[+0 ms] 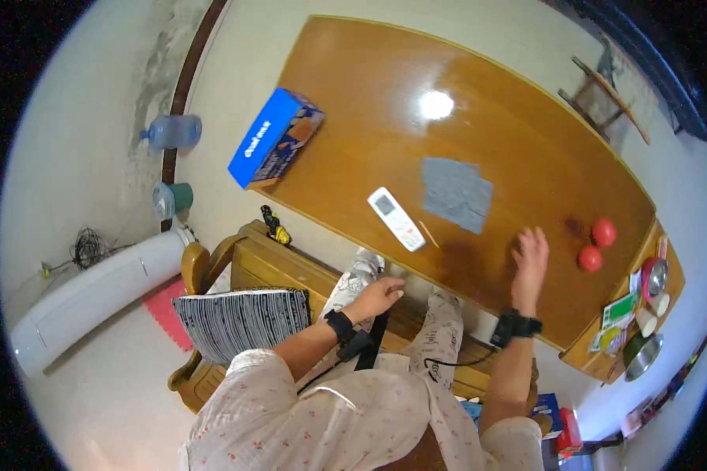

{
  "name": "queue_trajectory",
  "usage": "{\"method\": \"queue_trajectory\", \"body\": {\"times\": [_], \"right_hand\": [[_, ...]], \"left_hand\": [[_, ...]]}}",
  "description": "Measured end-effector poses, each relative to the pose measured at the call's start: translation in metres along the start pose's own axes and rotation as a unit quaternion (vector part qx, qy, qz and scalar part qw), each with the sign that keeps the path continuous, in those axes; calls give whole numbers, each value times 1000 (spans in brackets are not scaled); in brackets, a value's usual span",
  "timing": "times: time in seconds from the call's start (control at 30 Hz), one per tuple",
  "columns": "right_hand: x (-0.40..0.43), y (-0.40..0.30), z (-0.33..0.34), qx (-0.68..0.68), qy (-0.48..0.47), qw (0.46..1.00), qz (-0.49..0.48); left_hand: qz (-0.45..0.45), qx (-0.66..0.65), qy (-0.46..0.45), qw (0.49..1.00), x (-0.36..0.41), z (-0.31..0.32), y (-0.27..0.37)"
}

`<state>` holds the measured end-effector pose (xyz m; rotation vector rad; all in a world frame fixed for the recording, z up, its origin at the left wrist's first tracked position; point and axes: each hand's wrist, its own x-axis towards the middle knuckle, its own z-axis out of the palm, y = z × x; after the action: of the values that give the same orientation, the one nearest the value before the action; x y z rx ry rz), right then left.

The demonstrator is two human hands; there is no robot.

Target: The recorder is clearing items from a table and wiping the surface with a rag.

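My left hand [377, 299] is over my lap near the table's front edge, fingers loosely bent, holding nothing that I can see. Over the right part of the brown wooden table [365, 76] is my right hand [530, 259], its fingers partly curled and nothing visible in them. To its left lies a grey cloth [456, 193], spread flat. A white remote control [396, 219] rests left of the cloth, with a thin wooden stick [429, 234] beside it. Two red round objects [603, 232] sit close together to the right of my right hand.
A blue box [277, 138] stands at the table's left end. A side table [677, 274] at the right holds metal bowls [644, 357], cups and packets. Beside me on the wooden bench [271, 259] are a striped cushion [244, 321] and a small black and yellow object [276, 225].
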<state>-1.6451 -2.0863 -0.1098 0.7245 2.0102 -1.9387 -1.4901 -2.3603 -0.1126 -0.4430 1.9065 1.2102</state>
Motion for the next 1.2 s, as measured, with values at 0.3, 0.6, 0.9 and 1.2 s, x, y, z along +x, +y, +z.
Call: {"method": "queue_trajectory", "body": {"times": [0.3,0.6,0.9,1.2], "right_hand": [[41,-96,363,-485,-296,631,-529],[75,-79,472,-545,-337,479,-600],[27,-70,395,-530,-219,636,-516],[-51,-83,126,-439,143,830,-313]], "left_hand": [[-41,-107,105,988,-23,-141,-65],[-92,-206,145,963,-44,-166,-142],[-43,-193,84,977,-22,-196,-129],[-23,-134,19,991,0,-162,-99]]}}
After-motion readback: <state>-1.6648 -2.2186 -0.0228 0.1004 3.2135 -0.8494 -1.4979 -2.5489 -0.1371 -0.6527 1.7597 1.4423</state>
